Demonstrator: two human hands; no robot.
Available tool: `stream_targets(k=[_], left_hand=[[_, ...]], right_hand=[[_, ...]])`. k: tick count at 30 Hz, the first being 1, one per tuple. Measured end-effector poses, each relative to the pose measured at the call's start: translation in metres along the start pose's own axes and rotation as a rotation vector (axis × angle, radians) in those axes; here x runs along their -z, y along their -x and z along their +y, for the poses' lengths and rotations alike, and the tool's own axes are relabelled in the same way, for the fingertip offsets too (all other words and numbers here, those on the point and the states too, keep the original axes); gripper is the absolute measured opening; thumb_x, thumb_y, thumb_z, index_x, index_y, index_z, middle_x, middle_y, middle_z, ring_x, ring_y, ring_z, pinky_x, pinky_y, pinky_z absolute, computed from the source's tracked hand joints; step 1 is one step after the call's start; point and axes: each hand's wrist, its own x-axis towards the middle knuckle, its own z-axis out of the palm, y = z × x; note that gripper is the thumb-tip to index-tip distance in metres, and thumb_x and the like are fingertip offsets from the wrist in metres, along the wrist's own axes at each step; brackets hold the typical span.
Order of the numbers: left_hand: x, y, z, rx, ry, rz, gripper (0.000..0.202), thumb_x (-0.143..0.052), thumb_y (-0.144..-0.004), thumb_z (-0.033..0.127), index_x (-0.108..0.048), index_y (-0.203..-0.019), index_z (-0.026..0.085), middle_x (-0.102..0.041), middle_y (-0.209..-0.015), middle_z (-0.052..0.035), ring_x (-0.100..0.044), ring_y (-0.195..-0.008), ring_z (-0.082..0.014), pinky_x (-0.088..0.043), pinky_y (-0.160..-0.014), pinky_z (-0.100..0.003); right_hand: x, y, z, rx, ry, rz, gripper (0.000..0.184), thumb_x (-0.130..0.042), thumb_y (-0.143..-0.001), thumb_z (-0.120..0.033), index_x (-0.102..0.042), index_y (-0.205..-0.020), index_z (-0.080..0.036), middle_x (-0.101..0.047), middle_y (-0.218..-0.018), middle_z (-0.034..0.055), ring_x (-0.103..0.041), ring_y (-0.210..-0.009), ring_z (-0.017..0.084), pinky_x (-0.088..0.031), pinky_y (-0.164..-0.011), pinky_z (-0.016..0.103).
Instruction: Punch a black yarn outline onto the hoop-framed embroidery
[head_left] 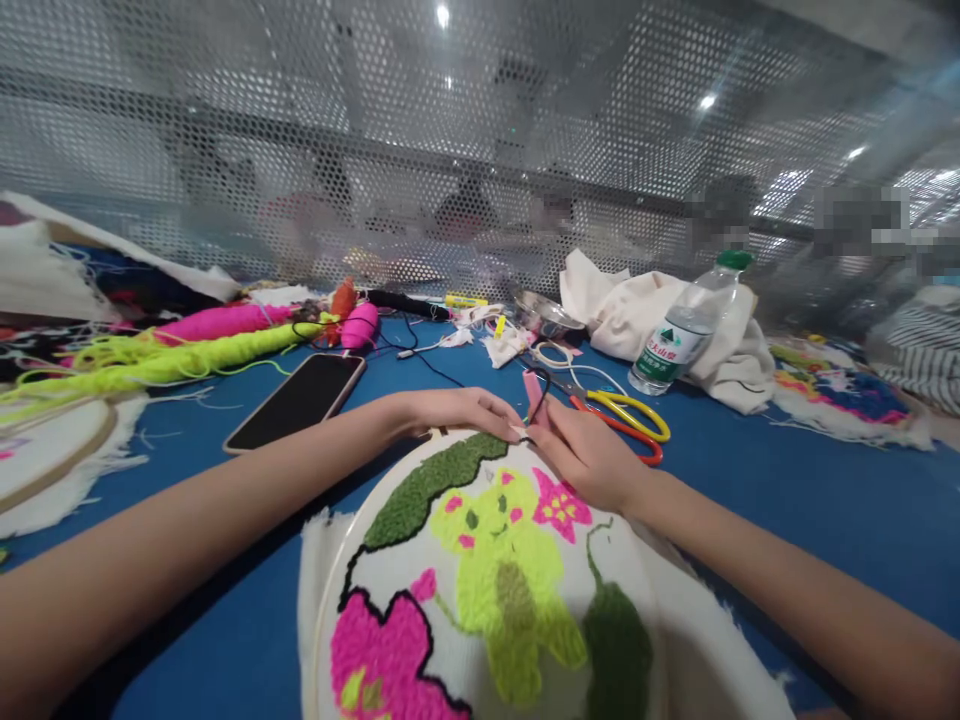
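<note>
An embroidery hoop (325,640) stretches white cloth worked with a yellow-green bear (510,570), pink flowers and dark green leaves, some outlined in black. At the hoop's far edge, my left hand (469,410) curls its fingers over the rim, fingertips close to the right hand. My right hand (592,455) is closed around a pink-handled punch needle (533,395) threaded with black yarn, its lower end down at the cloth by the top of the leaf. The needle's tip is hidden by my fingers. Scissors (637,410) with yellow and orange handles lie just beyond my right hand.
On the blue table (810,500), a phone (300,400) lies left of the hoop. Yarn skeins (202,345) and another hoop (82,465) are farther left. A water bottle (679,335) stands before crumpled white cloth (615,300). Perforated metal mesh (420,130) rises behind.
</note>
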Motion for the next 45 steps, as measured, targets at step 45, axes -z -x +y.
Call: stream_targets(k=[45], left_hand=[[0.005, -0.001, 0.000, 0.060, -0.164, -0.017, 0.028, -0.067, -0.072, 0.044, -0.061, -0.078, 0.017, -0.051, -0.057, 0.0048, -0.040, -0.047, -0.0065, -0.031, -0.046, -0.019]], right_hand=[[0.008, 0.026, -0.003, -0.174, -0.222, 0.250, 0.026, -0.050, -0.089, -0.034, -0.065, -0.077, -0.017, -0.068, -0.083, 0.0063, -0.064, -0.080, 0.020, -0.049, -0.072, 0.031]])
